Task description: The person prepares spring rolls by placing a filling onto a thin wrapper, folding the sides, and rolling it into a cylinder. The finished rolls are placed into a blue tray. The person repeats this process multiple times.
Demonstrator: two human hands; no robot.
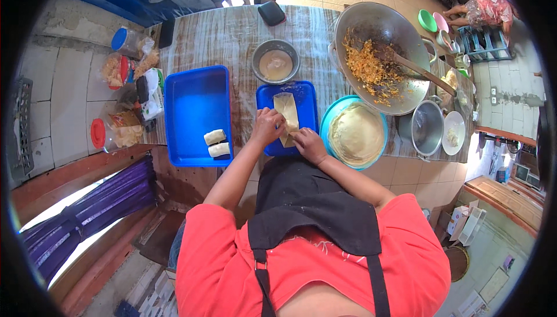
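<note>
On a small blue tray lies a pale spring roll wrapper, its sides folded in to form a long strip. My left hand grips the strip's left edge with bent fingers. From the right, my right hand pinches the same wrapper near its lower end. Any filling inside is hidden by the folds and my fingers. Two finished rolls rest in the lower right corner of a larger blue tray to the left. A stack of round wrappers sits on a turquoise plate to the right.
Beyond the small tray stands a metal bowl of pale batter. A big wok holds shredded orange filling and a wooden spatula. Jars line the table's left side. A metal pot stands right; other people are nearby.
</note>
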